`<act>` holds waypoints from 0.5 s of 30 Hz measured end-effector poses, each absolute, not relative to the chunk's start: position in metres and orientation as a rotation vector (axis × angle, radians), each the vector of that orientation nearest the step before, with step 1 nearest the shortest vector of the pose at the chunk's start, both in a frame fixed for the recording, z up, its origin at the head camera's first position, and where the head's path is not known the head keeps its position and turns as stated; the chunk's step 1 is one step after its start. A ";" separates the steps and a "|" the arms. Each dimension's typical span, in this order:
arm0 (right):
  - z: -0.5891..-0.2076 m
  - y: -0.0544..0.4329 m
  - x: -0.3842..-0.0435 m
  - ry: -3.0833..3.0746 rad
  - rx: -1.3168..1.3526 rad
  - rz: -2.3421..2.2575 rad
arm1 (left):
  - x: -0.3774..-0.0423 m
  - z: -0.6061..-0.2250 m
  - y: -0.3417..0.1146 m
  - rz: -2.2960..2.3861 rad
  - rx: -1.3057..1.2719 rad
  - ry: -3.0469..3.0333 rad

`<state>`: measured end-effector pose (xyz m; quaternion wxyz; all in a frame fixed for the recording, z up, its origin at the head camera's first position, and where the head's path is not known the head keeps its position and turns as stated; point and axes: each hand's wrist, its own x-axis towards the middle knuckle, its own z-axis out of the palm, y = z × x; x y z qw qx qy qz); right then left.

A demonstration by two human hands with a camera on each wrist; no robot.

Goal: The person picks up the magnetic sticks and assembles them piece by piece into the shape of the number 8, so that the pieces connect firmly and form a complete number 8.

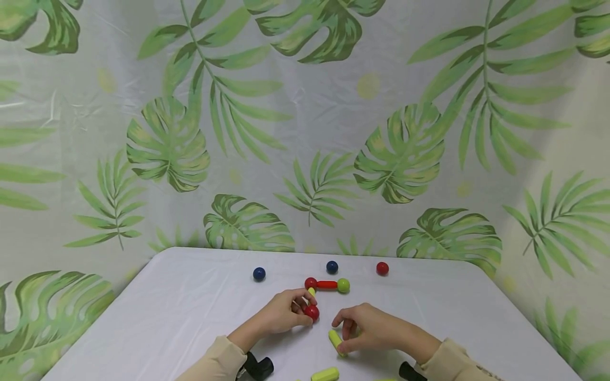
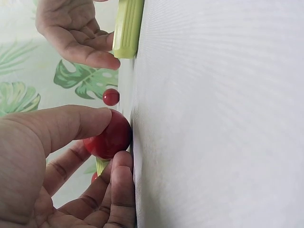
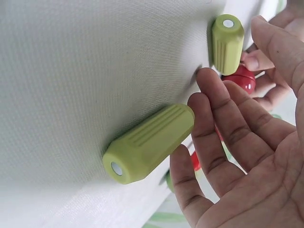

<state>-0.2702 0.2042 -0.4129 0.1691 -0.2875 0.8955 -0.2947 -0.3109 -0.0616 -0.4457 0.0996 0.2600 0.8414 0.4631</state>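
My left hand (image 1: 286,312) holds a red ball (image 2: 109,136) between thumb and fingers, low over the white table. From that ball a yellow-green rod (image 1: 312,292) runs to another red ball (image 1: 311,283), which is joined through a red rod (image 1: 326,284) to a green ball (image 1: 343,286). To the right, my right hand (image 1: 371,328) is low over the table with its fingers loosely bent. A grooved yellow-green rod (image 3: 228,45) lies between its thumb and fingers. Another such rod (image 3: 149,142), with a pale disc in its end, lies by the fingertips.
Two dark blue balls (image 1: 259,273) and a red ball (image 1: 382,268) rest toward the table's far edge. More yellow-green rods (image 1: 325,374) lie at the near edge, partly cut off. A leaf-patterned curtain (image 1: 305,132) hangs behind the table (image 1: 200,296). Black devices (image 1: 261,368) are at both wrists.
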 end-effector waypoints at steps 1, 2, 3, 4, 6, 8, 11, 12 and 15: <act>-0.413 0.204 -0.270 2.545 -0.823 -0.838 | -0.311 -0.446 -0.062 1.367 0.767 2.489; -0.413 0.204 -0.270 2.543 -0.829 -0.840 | -0.311 -0.446 -0.062 1.364 0.766 2.491; -0.413 0.204 -0.270 2.542 -0.834 -0.842 | -0.311 -0.446 -0.062 1.364 0.766 2.492; -0.413 0.204 -0.270 2.540 -0.837 -0.842 | -0.311 -0.446 -0.062 1.362 0.764 2.494; -0.413 0.203 -0.270 2.537 -0.837 -0.846 | -0.310 -0.446 -0.062 1.360 0.763 2.497; -0.414 0.203 -0.270 2.531 -0.833 -0.850 | -0.310 -0.446 -0.062 1.360 0.765 2.499; -0.415 0.202 -0.270 2.527 -0.827 -0.852 | -0.309 -0.446 -0.062 1.366 0.767 2.496; -0.415 0.201 -0.270 2.529 -0.828 -0.849 | -0.309 -0.446 -0.062 1.369 0.767 2.495; -0.415 0.200 -0.270 2.540 -0.831 -0.836 | -0.310 -0.447 -0.061 1.375 0.770 2.495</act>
